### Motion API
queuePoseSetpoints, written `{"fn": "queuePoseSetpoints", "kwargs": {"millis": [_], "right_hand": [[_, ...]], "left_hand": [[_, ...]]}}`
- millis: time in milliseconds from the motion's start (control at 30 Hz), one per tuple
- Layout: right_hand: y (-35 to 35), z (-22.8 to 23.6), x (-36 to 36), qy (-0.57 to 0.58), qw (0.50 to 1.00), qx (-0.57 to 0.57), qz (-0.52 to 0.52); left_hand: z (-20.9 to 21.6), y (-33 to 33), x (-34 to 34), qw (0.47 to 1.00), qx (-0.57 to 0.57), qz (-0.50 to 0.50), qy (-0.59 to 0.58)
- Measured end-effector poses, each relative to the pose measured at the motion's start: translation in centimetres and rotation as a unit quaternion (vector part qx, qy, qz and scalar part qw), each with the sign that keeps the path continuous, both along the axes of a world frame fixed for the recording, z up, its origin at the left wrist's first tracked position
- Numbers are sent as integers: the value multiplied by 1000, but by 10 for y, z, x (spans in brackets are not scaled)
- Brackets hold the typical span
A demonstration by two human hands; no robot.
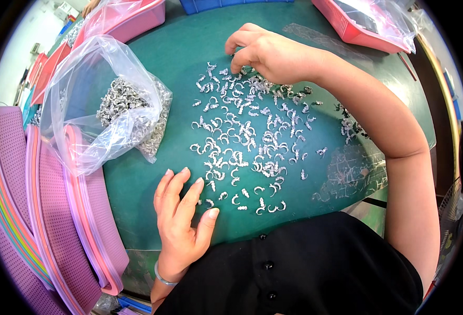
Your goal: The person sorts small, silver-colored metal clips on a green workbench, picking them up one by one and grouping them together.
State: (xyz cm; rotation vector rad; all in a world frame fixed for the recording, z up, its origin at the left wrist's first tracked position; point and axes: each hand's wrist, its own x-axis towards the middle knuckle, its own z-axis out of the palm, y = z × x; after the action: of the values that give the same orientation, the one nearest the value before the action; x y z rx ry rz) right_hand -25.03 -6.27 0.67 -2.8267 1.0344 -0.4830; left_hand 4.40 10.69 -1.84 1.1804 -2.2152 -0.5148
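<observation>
Many small silvery curved metal pieces [236,156], shaped like little open hoops, lie scattered over the green tabletop [176,68]. My left hand [181,226] is near the front edge, fingers spread, palm down. Its fingertips lie beside the nearest pieces and hold none. At the far side of the scatter, my right hand [270,55] reaches in with bent fingers. Thumb and forefinger are apart, just above a denser heap of pieces [281,92]; no piece shows between them. The palm side of that hand is hidden.
An open clear plastic bag [155,128] of similar pieces stands at the left. Purple perforated baskets [58,210] are stacked beside the table. Pink baskets [137,21], a blue bin [215,5] and a red basket [357,39] line the far side. More pieces [349,128] lie by my right forearm.
</observation>
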Motion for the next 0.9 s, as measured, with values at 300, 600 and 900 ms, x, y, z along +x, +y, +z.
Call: {"fn": "queuePoseSetpoints", "kwargs": {"millis": [300, 600, 900], "right_hand": [[-5, 0, 5, 13, 1000, 11, -19], [-10, -2, 6, 29, 998, 26, -59], [-10, -2, 4, 28, 999, 12, -18]], "left_hand": [[1, -1, 0, 1000, 2, 0, -3], [2, 0, 0, 1000, 3, 0, -11], [2, 0, 0, 1000, 6, 0, -13]]}}
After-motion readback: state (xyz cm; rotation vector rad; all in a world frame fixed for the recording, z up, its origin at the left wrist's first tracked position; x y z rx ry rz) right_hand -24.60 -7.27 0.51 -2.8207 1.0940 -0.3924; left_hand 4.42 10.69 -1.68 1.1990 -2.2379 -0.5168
